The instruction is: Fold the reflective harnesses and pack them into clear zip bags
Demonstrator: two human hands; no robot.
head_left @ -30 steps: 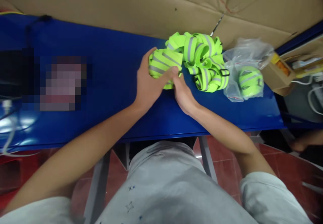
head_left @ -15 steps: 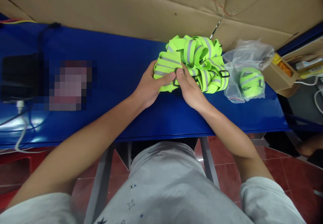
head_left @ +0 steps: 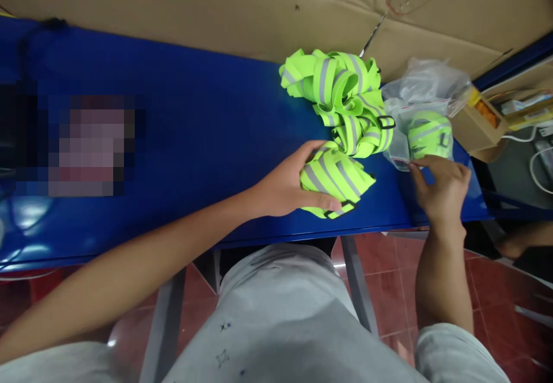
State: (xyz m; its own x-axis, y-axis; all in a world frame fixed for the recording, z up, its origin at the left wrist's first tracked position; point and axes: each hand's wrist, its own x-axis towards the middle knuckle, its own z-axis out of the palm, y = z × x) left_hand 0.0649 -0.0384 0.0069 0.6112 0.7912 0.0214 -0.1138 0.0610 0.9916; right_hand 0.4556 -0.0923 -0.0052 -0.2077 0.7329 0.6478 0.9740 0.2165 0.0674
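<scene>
My left hand [head_left: 288,185] grips a folded neon-yellow reflective band [head_left: 334,179] with grey stripes, held near the front edge of the blue table [head_left: 194,124]. A black buckle shows at the band's lower edge. My right hand [head_left: 441,187] is off to the right, its fingertips pinching the edge of a clear plastic bag [head_left: 417,115] that holds another folded band [head_left: 429,135]. Behind the two hands lies a loose pile of the same bands [head_left: 343,98].
A brown cardboard sheet [head_left: 216,8] stands along the table's back edge. A small cardboard box [head_left: 477,124] and white cables sit at the far right. A blurred-out dark object lies on the table's left. Another person's hand [head_left: 514,245] shows low at the right, over the red floor.
My left hand has pulled one folded band out of the pile toward the table's front. My right hand let go of it and moved right onto the plastic bag.
</scene>
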